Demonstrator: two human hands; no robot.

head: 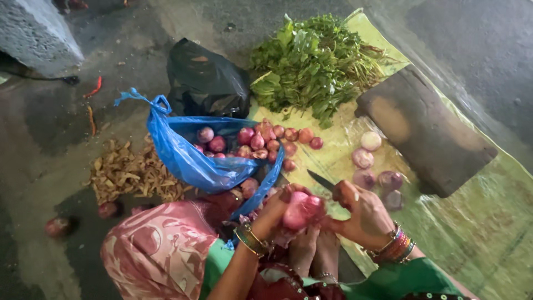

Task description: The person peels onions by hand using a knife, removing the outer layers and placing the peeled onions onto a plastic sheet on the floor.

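Both hands work close below the camera: the left hand (273,214) cups a round, partly peeled pink-red onion (301,211), its grip closed around it, while the right hand (361,214) is clamped on a dark-bladed knife (320,180) just beside the onion. Beyond lie a yellow-green woven mat (472,233), a heap of green leafy herbs (313,64), a dark wooden chopping block (425,130), a blue plastic bag of small red onions (191,161) and four peeled onions (373,166).

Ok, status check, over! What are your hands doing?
Left hand holds onion. Right hand holds knife at it. Peeled onions by the board. Blue bag of onions close left.
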